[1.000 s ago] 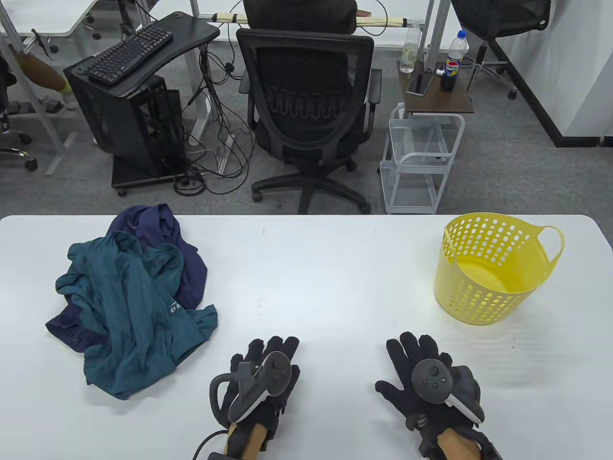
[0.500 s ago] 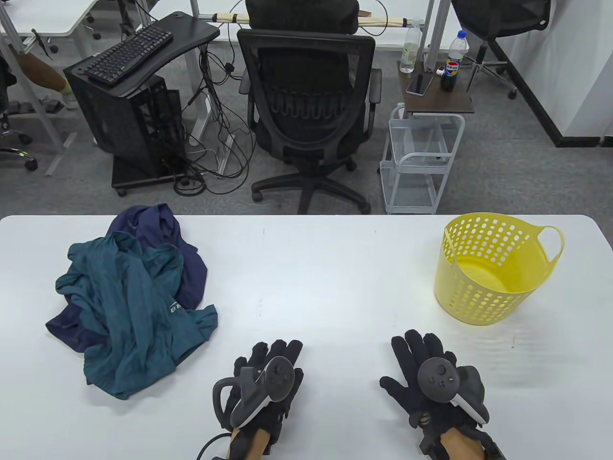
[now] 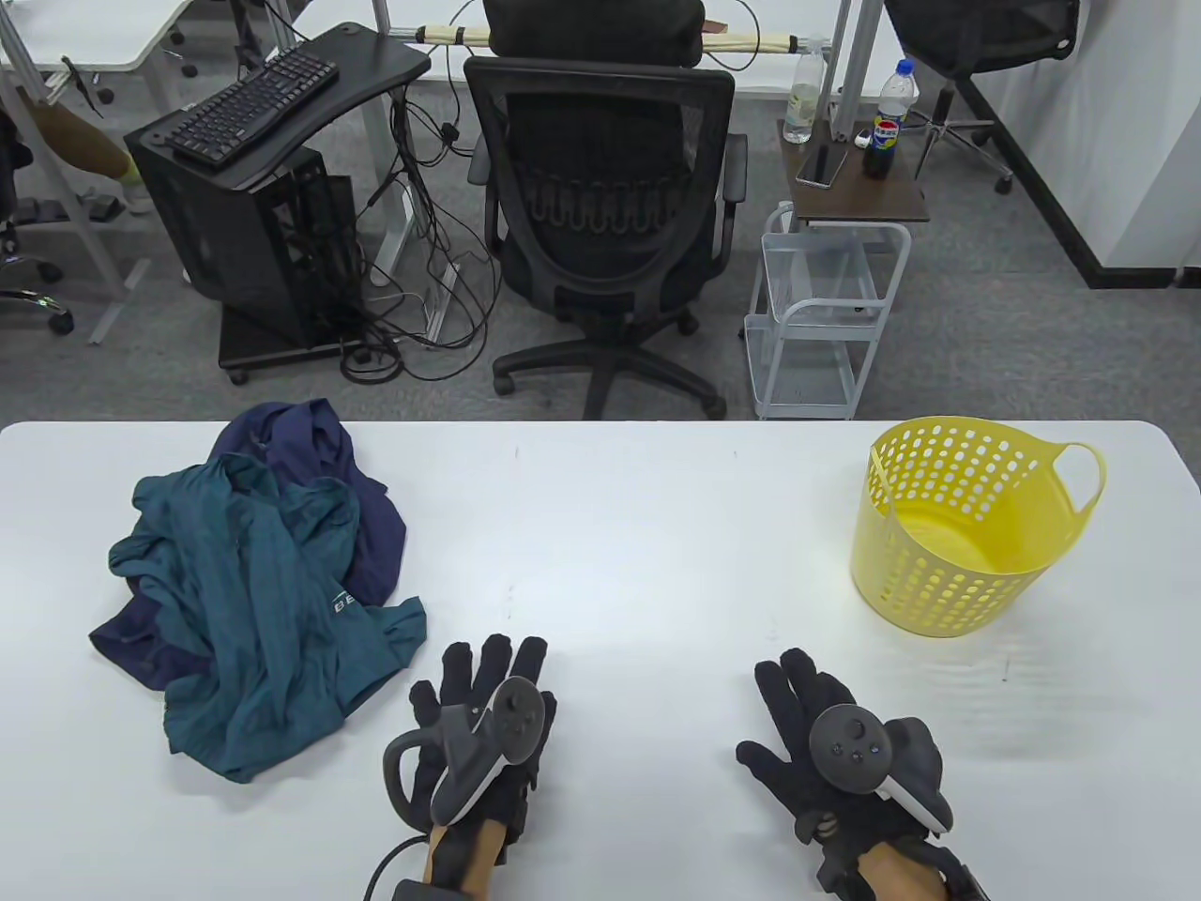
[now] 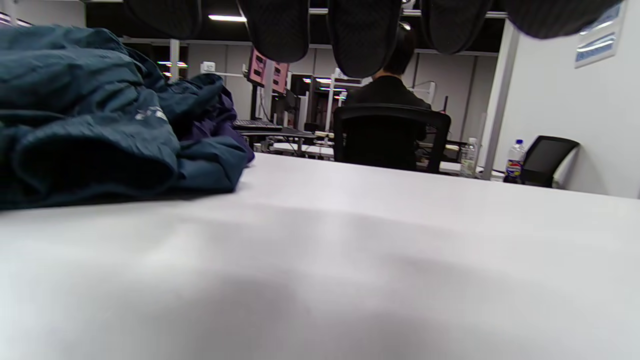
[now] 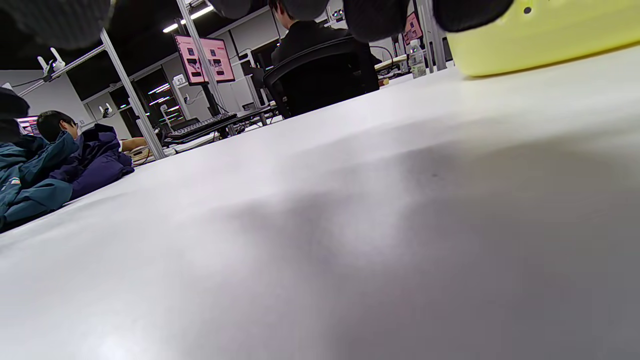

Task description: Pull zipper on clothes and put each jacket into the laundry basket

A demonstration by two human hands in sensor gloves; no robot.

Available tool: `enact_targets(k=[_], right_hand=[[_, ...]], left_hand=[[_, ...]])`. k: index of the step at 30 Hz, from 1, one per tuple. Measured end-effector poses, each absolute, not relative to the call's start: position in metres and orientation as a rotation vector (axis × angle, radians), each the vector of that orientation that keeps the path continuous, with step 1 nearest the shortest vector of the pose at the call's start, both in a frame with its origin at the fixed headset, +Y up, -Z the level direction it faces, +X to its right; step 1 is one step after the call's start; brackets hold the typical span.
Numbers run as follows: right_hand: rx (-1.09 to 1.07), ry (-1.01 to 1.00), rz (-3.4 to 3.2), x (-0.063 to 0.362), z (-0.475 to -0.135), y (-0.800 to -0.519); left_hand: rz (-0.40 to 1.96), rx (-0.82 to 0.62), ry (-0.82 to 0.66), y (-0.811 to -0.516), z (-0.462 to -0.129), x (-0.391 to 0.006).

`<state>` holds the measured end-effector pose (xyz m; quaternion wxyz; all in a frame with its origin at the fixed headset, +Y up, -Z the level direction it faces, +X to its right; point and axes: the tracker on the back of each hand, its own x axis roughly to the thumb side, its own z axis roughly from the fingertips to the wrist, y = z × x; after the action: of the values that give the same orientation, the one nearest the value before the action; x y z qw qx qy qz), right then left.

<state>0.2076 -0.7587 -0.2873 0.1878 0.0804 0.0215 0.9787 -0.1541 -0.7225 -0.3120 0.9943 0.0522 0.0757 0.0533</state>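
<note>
Fingers of the left hand stretched out straight and flat above the table, holding nothing; pointed toward the heap of clothes, just short of its near edge. Fingers of the right hand likewise spread and empty, well apart from the heap, on its right.

Judged as the very start: no jacket picked, no zipper touched, nothing in the basket. Next move calls for reaching the left hand into the heap, lifting out the top jacket, spreading it on the bare table right of the heap, then finding the zipper pull; zipper not visible in any view.

Teal jacket on top of the heap, navy jacket under and behind it. Yellow laundry basket far to the right of the heap, upright, looking empty.

White logo print on the teal jacket near its lower right fold, too small to read. Blue-labelled cola bottle on a side stand beyond the table, far right of the heap; label lettering not legible.
</note>
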Motion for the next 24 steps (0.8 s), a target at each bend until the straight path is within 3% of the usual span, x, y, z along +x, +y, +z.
enact_targets(k=[7,13,18,24], right_hand=[[0.19,0.002,2.742,0.217,-0.287,-0.753],[0.152,0.011,2.72,0.226,-0.289,-0.755],[0.142,0.009,2.727,0.228,-0.288,-0.756],[0.161,0.009,2.744,0.223,-0.287,-0.756]], left_hand=[[0.18,0.143,0.407,-0.684,-0.337,-0.209],[-0.007,0.041,0.648,-0.664,-0.376,-0.27],[0.006,-0.072,0.788,-0.692,-0.397,-0.327],[0.116,-0.19,0.857,-0.756,-0.389,-0.349]])
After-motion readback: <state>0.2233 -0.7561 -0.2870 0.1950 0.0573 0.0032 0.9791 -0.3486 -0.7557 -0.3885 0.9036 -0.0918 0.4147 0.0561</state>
